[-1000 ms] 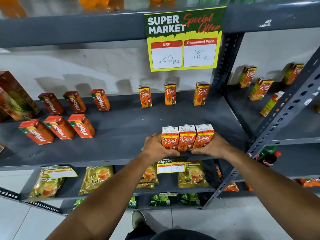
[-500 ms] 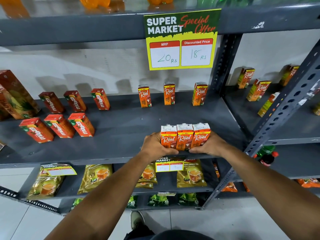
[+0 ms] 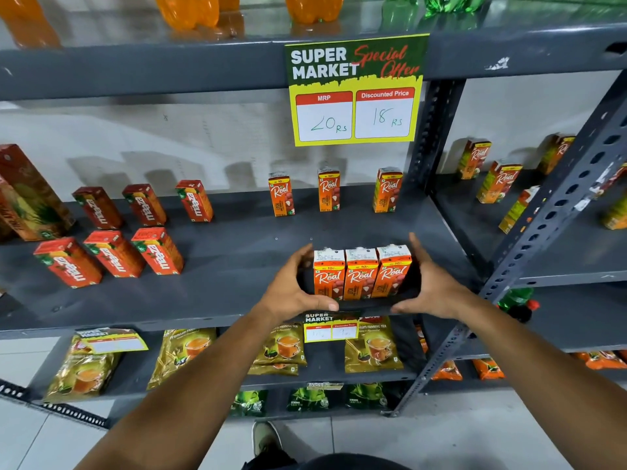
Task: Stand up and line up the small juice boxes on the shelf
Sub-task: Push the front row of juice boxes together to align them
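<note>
Three small orange "Real" juice boxes (image 3: 361,274) stand upright, pressed side by side in a row near the front edge of the grey shelf (image 3: 230,266). My left hand (image 3: 291,293) cups the row's left end and my right hand (image 3: 434,286) cups its right end. Both palms sit a little off the boxes with fingers spread, and the thumbs lie along the shelf's front edge. Further back, three more orange juice boxes (image 3: 328,189) stand spaced apart along the wall.
Several red Maaza boxes (image 3: 115,252) stand in two rows on the shelf's left. A yellow price sign (image 3: 356,93) hangs from the shelf above. A slanted metal post (image 3: 559,232) borders the right bay, which holds more juice boxes (image 3: 498,181). Tea pouches (image 3: 373,347) fill the shelf below.
Both hands have loosened from squeezing the three front boxes together; the palms now stand slightly away from the row's ends. The boxes stay in place.
</note>
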The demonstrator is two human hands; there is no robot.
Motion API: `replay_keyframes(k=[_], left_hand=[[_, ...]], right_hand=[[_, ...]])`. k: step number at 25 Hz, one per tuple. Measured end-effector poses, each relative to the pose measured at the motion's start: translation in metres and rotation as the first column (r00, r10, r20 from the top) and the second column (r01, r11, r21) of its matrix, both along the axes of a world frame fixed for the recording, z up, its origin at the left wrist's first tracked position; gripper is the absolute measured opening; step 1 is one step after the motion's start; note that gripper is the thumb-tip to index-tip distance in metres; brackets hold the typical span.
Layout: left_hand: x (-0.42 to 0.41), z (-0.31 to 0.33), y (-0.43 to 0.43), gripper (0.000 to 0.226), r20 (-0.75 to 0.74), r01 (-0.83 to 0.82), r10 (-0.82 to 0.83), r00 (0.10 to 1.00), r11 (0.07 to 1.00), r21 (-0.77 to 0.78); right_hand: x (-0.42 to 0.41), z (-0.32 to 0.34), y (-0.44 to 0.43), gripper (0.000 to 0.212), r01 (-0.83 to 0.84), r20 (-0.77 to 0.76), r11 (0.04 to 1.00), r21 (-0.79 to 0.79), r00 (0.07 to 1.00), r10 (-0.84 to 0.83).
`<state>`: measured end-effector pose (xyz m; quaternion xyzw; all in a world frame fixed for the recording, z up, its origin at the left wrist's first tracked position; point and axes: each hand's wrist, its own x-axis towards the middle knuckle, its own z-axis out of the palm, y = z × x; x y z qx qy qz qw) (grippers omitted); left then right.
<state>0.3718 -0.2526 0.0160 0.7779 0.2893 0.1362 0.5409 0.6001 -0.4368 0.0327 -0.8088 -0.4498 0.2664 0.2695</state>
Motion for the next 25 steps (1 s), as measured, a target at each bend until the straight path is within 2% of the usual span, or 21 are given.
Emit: replay_keyframes(k=[2,3,5,6,8,10,12,13,15,16,19,22,23,25], left_hand=[[-0.031,-0.003,0.018,0.136,-0.056,-0.053,0.058,0.997,0.995,0.089],[-0.043,-0.002,0.016,0.133,-0.047,-0.096,0.104,0.993,0.985,0.143],[-0.076,-0.011,0.008,0.12,0.048,-0.238,0.233,0.971,0.953,0.188],[-0.095,-0.016,0.001,0.112,0.12,-0.314,0.295,0.948,0.93,0.193],[-0.135,-0.03,-0.009,0.099,0.196,-0.448,0.416,0.888,0.877,0.172],[-0.179,-0.039,-0.008,0.093,0.183,-0.57,0.546,0.818,0.811,0.131],[-0.225,-0.035,0.001,0.092,0.158,-0.68,0.662,0.733,0.713,0.168],[-0.245,-0.029,0.009,0.092,0.145,-0.727,0.713,0.686,0.658,0.198],[-0.281,-0.013,0.037,0.086,0.137,-0.789,0.782,0.608,0.576,0.213],[-0.296,-0.008,0.06,0.087,0.129,-0.794,0.789,0.601,0.572,0.203],[-0.332,0.006,0.143,0.105,0.055,-0.739,0.746,0.664,0.643,0.199],[-0.341,0.007,0.213,0.129,0.016,-0.685,0.69,0.724,0.715,0.139],[-0.338,0.007,0.234,0.131,-0.002,-0.637,0.642,0.766,0.76,0.126],[-0.329,0.008,0.26,0.108,-0.045,-0.513,0.527,0.849,0.841,0.171]], right_hand=[[-0.01,-0.006,-0.003,0.133,0.071,-0.038,0.996,0.048,0.997,-0.07],[-0.013,-0.011,-0.015,0.122,0.149,-0.008,0.98,0.135,0.989,-0.149],[-0.017,-0.026,-0.037,0.082,0.276,0.072,0.907,0.319,0.947,-0.313],[-0.02,-0.036,-0.047,0.058,0.277,0.139,0.882,0.382,0.926,-0.351],[-0.032,-0.051,-0.059,0.031,0.129,0.298,0.899,0.419,0.915,-0.271],[-0.053,-0.06,-0.052,0.02,-0.147,0.422,0.914,0.378,0.906,-0.029],[-0.081,-0.063,-0.017,0.018,-0.382,0.444,0.847,0.37,0.873,0.201],[-0.098,-0.059,0.005,0.018,-0.44,0.416,0.803,0.402,0.869,0.268],[-0.137,-0.045,0.051,0.018,-0.468,0.345,0.734,0.493,0.879,0.329],[-0.151,-0.039,0.072,0.02,-0.458,0.309,0.723,0.517,0.888,0.341],[-0.194,-0.013,0.143,0.043,-0.349,0.088,0.794,0.499,0.931,0.354],[-0.224,0.006,0.215,0.072,-0.23,-0.09,0.909,0.347,0.957,0.276],[-0.229,0.009,0.236,0.08,-0.196,-0.129,0.935,0.297,0.962,0.243],[-0.243,0.012,0.273,0.091,-0.169,-0.12,0.961,0.219,0.973,0.198]])
